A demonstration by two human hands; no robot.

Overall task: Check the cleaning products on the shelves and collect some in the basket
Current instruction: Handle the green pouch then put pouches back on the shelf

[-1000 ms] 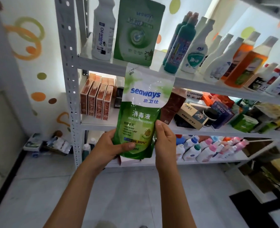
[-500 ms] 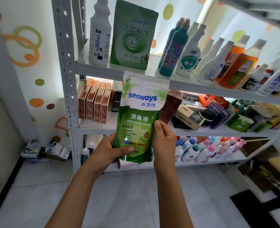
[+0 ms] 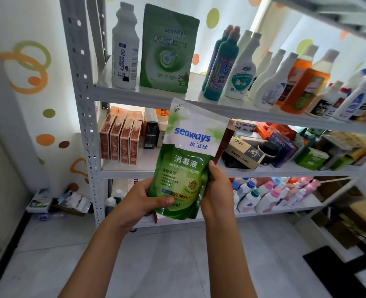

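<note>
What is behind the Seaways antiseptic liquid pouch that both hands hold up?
Behind the pouch a brown box shows at its right edge, on the middle shelf. The rest of the box is covered.

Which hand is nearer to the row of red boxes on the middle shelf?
Left. The left hand holds the green pouch low on its left side, below the red boxes. The right hand grips the pouch's right edge, farther away.

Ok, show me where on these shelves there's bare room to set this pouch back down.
Top shelf: a bare patch between the dark green Seaways pouch and the teal bottles; further right, bottles crowd it. Middle shelf: a bare strip in front of the small black box, right of the red patterned boxes; its right side is crowded. Bottom shelf is packed with pastel-capped bottles.
</note>
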